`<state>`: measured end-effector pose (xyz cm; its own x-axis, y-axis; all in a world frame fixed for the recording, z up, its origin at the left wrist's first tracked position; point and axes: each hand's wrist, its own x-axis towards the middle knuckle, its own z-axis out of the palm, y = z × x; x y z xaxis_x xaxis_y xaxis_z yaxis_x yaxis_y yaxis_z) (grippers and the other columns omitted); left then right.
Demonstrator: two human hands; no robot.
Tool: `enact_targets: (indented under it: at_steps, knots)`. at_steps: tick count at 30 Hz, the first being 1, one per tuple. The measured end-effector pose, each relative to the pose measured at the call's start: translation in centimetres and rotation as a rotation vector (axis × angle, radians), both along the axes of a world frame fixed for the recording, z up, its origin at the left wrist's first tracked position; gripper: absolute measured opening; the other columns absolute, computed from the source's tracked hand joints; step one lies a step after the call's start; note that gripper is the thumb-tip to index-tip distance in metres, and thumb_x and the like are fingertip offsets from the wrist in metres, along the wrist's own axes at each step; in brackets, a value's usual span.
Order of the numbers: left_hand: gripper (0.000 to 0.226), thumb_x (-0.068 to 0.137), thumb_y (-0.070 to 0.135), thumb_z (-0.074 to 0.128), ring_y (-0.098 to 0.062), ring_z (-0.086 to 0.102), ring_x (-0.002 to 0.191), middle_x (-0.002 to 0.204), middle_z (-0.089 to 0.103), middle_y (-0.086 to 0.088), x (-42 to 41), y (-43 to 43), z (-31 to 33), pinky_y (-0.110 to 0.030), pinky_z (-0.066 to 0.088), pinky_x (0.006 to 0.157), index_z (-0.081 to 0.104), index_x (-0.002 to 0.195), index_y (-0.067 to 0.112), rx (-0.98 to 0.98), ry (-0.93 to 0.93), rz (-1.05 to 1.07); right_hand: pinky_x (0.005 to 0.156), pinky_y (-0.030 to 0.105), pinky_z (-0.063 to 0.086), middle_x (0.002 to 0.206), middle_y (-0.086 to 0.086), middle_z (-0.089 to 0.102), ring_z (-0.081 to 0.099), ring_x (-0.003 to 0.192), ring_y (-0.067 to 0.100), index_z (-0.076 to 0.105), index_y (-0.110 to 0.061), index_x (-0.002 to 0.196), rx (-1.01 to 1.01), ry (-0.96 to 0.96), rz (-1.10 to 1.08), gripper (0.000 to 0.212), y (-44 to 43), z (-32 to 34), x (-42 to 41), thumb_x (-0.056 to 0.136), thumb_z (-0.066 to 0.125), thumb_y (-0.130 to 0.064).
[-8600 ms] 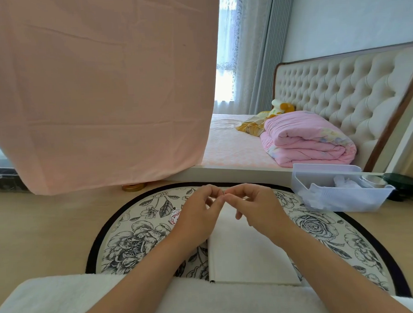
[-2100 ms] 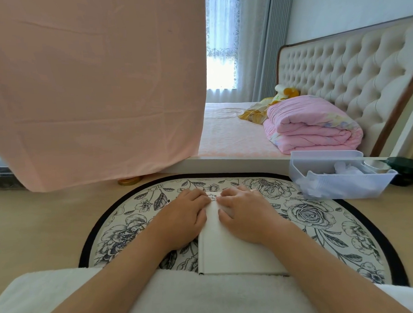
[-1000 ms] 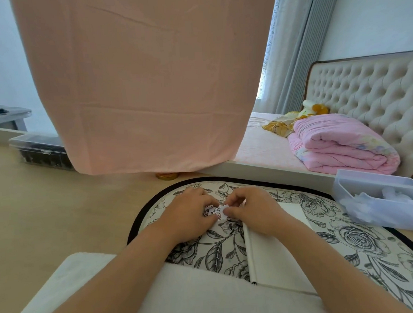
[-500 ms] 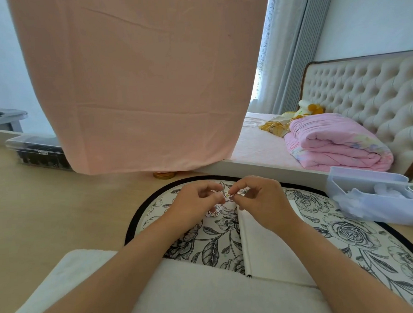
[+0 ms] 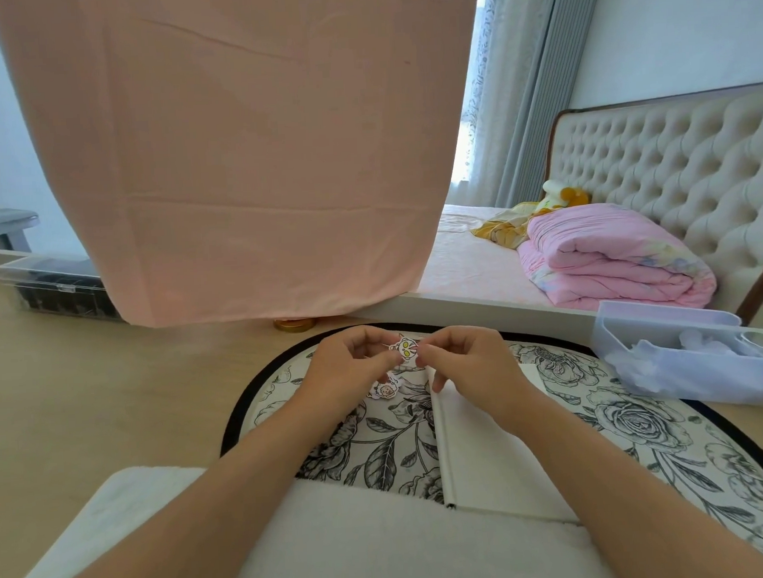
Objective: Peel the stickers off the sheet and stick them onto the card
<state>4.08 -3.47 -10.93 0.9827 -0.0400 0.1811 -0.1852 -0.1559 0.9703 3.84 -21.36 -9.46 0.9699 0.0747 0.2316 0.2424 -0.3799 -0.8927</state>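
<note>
White card lies lengthwise on the floral mat; beyond it, left hand and right hand pinch closed on one small sticker, held face-up between their fingertips above the mat.

Both forearms come into view bare from the bottom edge, with no sleeve reaching them. The bare left hand and the bare right hand carry no visible ring, watch or bracelet, and the fingernails look short and unpainted.
</note>
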Motion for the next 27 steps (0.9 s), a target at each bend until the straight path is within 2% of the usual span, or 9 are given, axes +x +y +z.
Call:
enact_targets:
  at_steps: [5,9,13,18,24,27]
  knots:
    - [0.008,0.087,0.016,0.072,-0.006,0.064,0.066,0.082,0.073,0.001,-0.1,-0.2,0.0,-0.013,0.050,0.060,0.072,0.091,0.023,0.064,-0.009,-0.010,0.063,0.014,0.050,0.077,0.002,0.075,0.063,0.054,0.014,0.075,-0.019,0.079,-0.038,-0.031,-0.002,0.011,0.0,-0.2,0.1,0.088,0.070,-0.015]
    - [0.001,0.087,0.028,0.074,-0.011,0.062,0.070,0.084,0.073,-0.002,0.1,-0.1,-0.2,-0.024,0.052,0.068,0.074,0.088,0.028,0.132,-0.079,0.010,0.062,0.025,0.054,0.075,-0.001,0.073,0.064,0.051,0.013,0.074,-0.020,0.077,-0.167,-0.103,0.004,0.011,0.0,-0.5,0.3,0.086,0.070,-0.014]
    - [0.004,0.086,0.024,0.075,-0.012,0.067,0.072,0.079,0.075,0.003,-0.1,-0.3,-0.4,-0.018,0.053,0.064,0.078,0.088,0.026,0.195,-0.100,-0.017,0.062,0.028,0.054,0.074,-0.008,0.072,0.063,0.054,0.009,0.073,-0.029,0.074,-0.242,-0.179,-0.027,0.014,0.2,-0.8,0.3,0.084,0.071,-0.019]
    - [0.004,0.085,0.023,0.075,-0.002,0.063,0.062,0.075,0.074,0.006,-0.1,-0.5,-0.5,-0.015,0.051,0.059,0.077,0.083,0.026,0.216,-0.118,0.006,0.060,0.018,0.047,0.073,-0.025,0.068,0.061,0.065,-0.001,0.072,-0.035,0.076,-0.443,-0.342,-0.123,0.003,0.4,-0.9,-0.2,0.078,0.070,-0.035]
    - [0.005,0.086,0.022,0.075,0.000,0.060,0.057,0.077,0.074,0.000,-0.1,-0.7,-0.6,-0.011,0.047,0.055,0.077,0.084,0.019,0.206,-0.112,0.010,0.057,0.010,0.036,0.071,-0.027,0.067,0.060,0.068,-0.006,0.073,-0.036,0.076,-0.461,-0.396,-0.152,0.004,0.4,-0.9,-0.2,0.079,0.072,-0.035]
    - [0.005,0.086,0.023,0.074,0.000,0.058,0.056,0.076,0.073,0.000,-0.1,-0.8,-0.8,-0.014,0.047,0.055,0.077,0.084,0.020,0.205,-0.131,0.015,0.056,0.012,0.036,0.069,-0.023,0.065,0.056,0.064,-0.006,0.070,-0.031,0.072,-0.516,-0.505,-0.182,0.006,0.4,-1.1,-0.2,0.078,0.072,-0.033]
